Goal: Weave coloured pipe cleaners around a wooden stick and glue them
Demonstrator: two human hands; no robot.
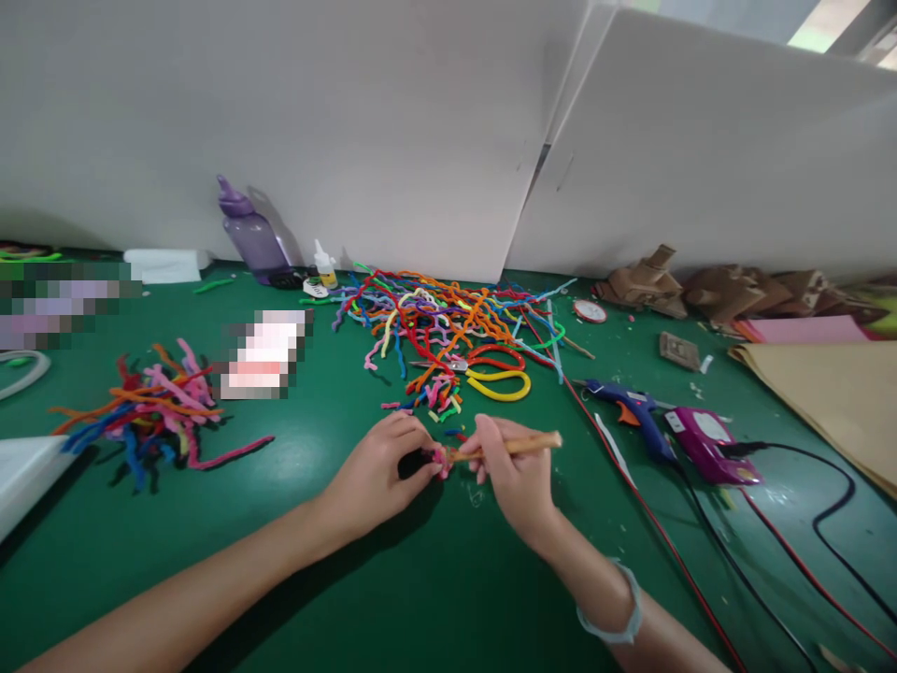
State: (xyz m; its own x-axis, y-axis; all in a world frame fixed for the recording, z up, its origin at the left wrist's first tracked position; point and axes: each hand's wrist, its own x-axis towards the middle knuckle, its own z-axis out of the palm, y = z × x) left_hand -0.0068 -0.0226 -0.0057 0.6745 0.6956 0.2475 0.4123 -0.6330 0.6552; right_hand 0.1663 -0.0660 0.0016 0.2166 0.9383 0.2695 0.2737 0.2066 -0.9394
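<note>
- Left hand point(389, 463) pinches pink piece point(440, 459), near-middle of tabletop point(448, 589).
- I see right hand point(515, 467) pinching stick point(522, 445), tip at piece.
- My worry: pressed too hard, stick could skid off, jabbing left hand.

A small, fuzzy pink piece point(440, 460), short and bunched, is pinched at the fingertips of a left hand point(388, 465) low over a green tabletop point(315, 617). A slim, light-brown wooden stick point(533, 444), held pen-fashion in a right hand point(515, 477), slants gently, its blunt end jutting out to the right and its narrower end pointing left at the pink piece; whether the two touch cannot be made out.
</note>
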